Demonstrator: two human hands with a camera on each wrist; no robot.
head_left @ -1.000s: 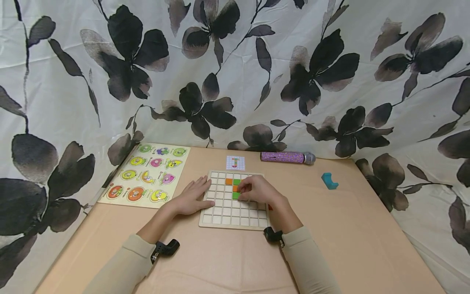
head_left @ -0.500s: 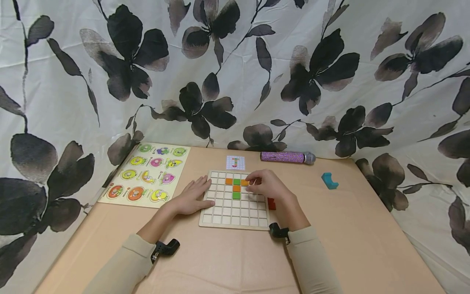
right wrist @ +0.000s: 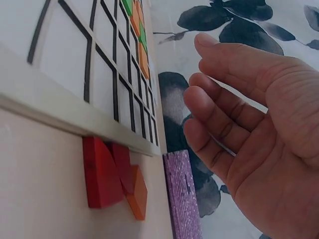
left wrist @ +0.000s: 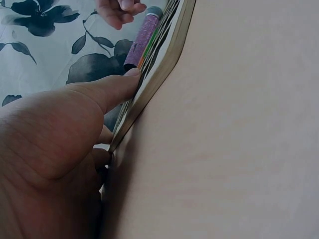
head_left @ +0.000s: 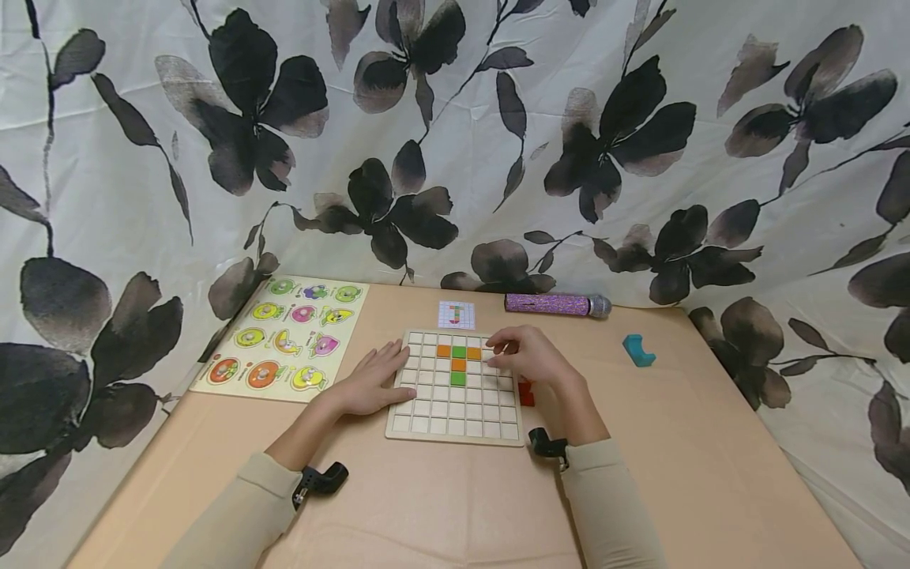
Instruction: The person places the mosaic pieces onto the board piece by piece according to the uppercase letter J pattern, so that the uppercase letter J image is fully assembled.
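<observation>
A square wooden grid board with white cells lies on the table. Several coloured tiles form a T on it: an orange tile, a green tile and another orange tile in a row, with orange and green below the middle. My left hand rests on the board's left edge, fingers spread and thumb along the rim. Above the board's right side hovers my right hand, fingers loosely bent and apart from the tiles. The right wrist view shows nothing between its fingers.
Red blocks and an orange block lie against the board's right side. Behind the board are a small pattern card and a purple glittery microphone. A fruit-picture board lies left, a teal curved piece right.
My right hand has moved rightward off the tiles, leaving the orange tile at the row's right end in full view. My left hand has stayed put.
</observation>
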